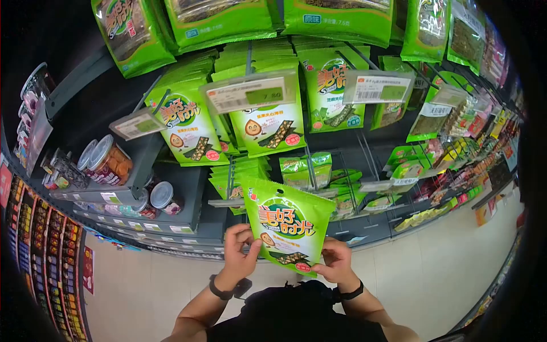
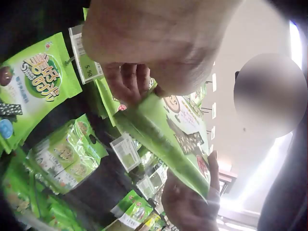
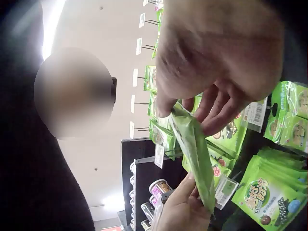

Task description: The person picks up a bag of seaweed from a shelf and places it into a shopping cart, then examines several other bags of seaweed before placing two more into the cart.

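A green and white seaweed snack packet (image 1: 289, 231) is held between both hands in front of the shelves, its printed front facing up toward the head camera. My left hand (image 1: 241, 253) pinches its left edge, the thumb lying on the front. At the lower right corner, my right hand (image 1: 336, 262) grips it with the thumb on the front and fingers behind. The left wrist view shows the packet (image 2: 178, 134) slanting between the two hands. Seen nearly edge-on in the right wrist view, the packet (image 3: 193, 149) looks thin and flat.
Matching packets (image 1: 185, 131) hang in rows on hooks ahead, with price tags (image 1: 250, 94) in front. Larger green bags (image 1: 339, 23) sit above. To the left, a dark shelf (image 1: 137, 179) bears clear tubs (image 1: 108, 159). Pale floor (image 1: 142, 285) lies below.
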Tool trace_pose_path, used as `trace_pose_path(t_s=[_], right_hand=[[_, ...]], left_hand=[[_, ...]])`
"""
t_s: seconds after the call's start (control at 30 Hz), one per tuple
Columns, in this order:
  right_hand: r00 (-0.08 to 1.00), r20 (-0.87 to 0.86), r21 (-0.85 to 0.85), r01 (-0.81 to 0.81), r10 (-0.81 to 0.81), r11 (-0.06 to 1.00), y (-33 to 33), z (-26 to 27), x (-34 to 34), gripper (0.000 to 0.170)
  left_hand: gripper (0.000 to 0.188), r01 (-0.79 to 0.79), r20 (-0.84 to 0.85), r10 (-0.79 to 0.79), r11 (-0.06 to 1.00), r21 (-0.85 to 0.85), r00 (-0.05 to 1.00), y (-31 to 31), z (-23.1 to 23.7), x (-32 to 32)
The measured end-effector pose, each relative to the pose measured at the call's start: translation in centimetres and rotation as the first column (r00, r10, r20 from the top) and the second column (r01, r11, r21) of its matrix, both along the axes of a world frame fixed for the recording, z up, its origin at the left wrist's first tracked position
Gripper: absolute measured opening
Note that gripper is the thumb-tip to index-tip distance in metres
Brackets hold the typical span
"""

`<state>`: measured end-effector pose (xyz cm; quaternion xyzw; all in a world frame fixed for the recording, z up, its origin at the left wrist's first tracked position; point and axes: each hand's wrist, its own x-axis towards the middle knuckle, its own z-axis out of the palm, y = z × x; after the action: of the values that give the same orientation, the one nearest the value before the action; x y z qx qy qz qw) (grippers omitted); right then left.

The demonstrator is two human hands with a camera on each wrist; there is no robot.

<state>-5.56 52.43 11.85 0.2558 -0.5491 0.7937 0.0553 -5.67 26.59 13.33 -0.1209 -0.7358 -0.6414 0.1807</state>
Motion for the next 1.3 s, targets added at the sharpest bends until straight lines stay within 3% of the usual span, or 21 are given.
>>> trace_pose_path(t_s=[0.2,0.33,0.57,0.7,0.93,1.23,1.3], right_hand=[[0.994,-0.051,-0.06,0.094,-0.097,0.994,1.0,2.1,-2.9,0.055],[0.938,-0.331,0.207,0.184,-0.108,0.961,2.2,3.8,-4.9,0.061],[0.998,-0.048,0.3,-0.033,0.049,0.953,0.9,5.0,-4.5,0.073],[0.983,-0.182,0.355,0.085,-0.021,0.931,-1.8,5.2,-5.0,0.07],[0.976,-0.216,0.386,0.08,0.006,0.919,-7.2,6.9,-7.5,0.056],[0.975,-0.221,0.379,0.117,-0.033,0.918,-13.0,8.2,-9.6,0.048],[0.956,-0.287,0.353,0.16,-0.056,0.922,-14.1,7.9,-10.0,0.045]], left_hand=[[0.049,-0.089,-0.152,0.092,0.996,0.024,0.984,2.3,0.9,-2.1],[0.052,-0.183,-0.18,0.185,0.983,0.028,0.966,2.8,2.3,-2.4],[0.049,-0.238,-0.223,0.229,0.971,-0.013,0.947,0.6,2.2,-2.9],[0.052,-0.238,-0.256,0.233,0.971,0.01,0.938,-1.1,2.8,-3.6],[0.059,-0.314,-0.283,0.324,0.946,0.083,0.903,-5.2,4.5,-4.1],[0.048,-0.324,-0.372,0.335,0.941,0.093,0.866,-9.8,6.3,-5.4],[0.046,-0.305,-0.403,0.331,0.943,0.13,0.853,-10.6,6.2,-5.8]])
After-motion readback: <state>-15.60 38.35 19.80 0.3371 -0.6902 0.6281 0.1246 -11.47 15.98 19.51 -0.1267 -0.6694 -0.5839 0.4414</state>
